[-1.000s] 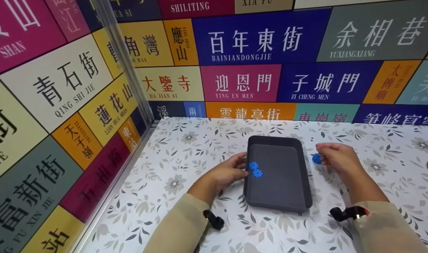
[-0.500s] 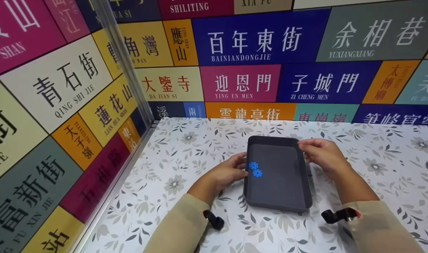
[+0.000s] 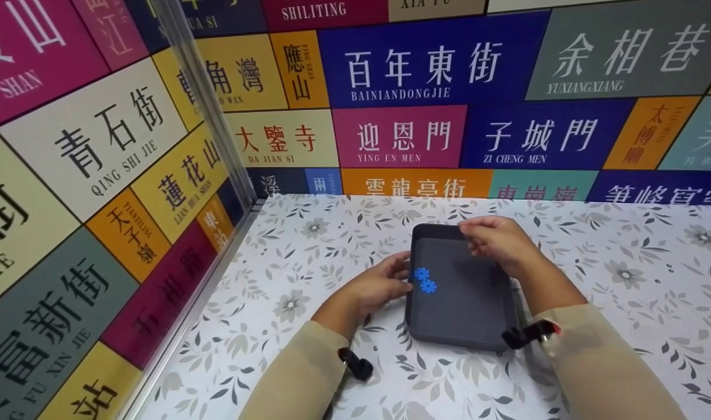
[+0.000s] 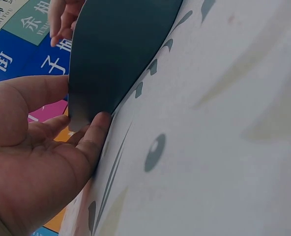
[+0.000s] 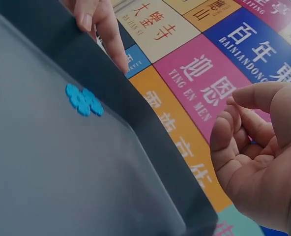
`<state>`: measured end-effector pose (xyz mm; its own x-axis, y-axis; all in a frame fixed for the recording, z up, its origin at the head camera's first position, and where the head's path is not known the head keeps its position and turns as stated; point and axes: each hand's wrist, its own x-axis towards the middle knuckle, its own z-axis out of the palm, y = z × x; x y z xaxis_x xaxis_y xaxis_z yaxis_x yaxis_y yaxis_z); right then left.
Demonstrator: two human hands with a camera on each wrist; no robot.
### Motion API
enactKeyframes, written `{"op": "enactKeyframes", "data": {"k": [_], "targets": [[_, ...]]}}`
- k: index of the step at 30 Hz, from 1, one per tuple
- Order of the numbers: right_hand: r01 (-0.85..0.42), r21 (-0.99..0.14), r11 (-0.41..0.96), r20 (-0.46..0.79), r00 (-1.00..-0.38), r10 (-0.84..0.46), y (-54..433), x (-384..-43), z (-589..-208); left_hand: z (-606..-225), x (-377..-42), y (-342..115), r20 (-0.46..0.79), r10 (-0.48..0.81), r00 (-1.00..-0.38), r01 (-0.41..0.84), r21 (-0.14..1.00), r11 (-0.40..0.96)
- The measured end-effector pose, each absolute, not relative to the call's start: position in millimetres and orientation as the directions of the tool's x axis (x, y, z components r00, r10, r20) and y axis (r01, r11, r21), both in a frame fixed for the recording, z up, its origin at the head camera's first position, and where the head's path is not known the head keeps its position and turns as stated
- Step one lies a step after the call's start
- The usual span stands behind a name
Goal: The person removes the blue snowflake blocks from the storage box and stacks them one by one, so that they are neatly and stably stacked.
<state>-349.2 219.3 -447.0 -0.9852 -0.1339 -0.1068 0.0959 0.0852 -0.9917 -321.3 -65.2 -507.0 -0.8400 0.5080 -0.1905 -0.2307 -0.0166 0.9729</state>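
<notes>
The dark grey tray stands on the table with two blue, flower-shaped plastic pieces near its left wall. At that wall my left hand holds the tray, one digit overlapping the rim and other fingers against the outside. Over the tray's far right part hovers my right hand. Its fingers are curled, and thumb and forefinger meet at the tips. No piece shows between them; whether something is hidden inside the curl I cannot tell.
A white tabletop with a leaf and flower print surrounds the tray. Colourful sign-covered walls rise behind and at the left. Each sleeve carries a small black device, one at the left wrist and another at the right.
My right hand has moved left from beside the tray to above it. A blue piece seen by its fingers one second ago is out of sight. Left hand and tray have stayed put.
</notes>
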Motion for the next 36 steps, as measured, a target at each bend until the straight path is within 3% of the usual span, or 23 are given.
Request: {"op": "enactKeyframes", "data": {"k": [4,20,36], "targets": [[0.139,-0.990,0.038,-0.144,-0.978,-0.153,208.2,-365.4,-450.3,-507.6,-321.4,-65.4,-0.192,0.506,-0.841,-0.231,0.973,-0.013],[0.170,-0.977,0.132,-0.191,-0.967,-0.169,176.3,-394.7,-475.9,-508.3,-324.7,-65.2,-0.223,0.512,-0.830,-0.252,0.968,0.012],[0.040,-0.891,0.452,-0.190,-0.938,-0.291,178.0,-397.1,-503.1,-505.8,-323.7,-65.7,-0.228,0.504,-0.833,-0.253,0.967,0.020]]}}
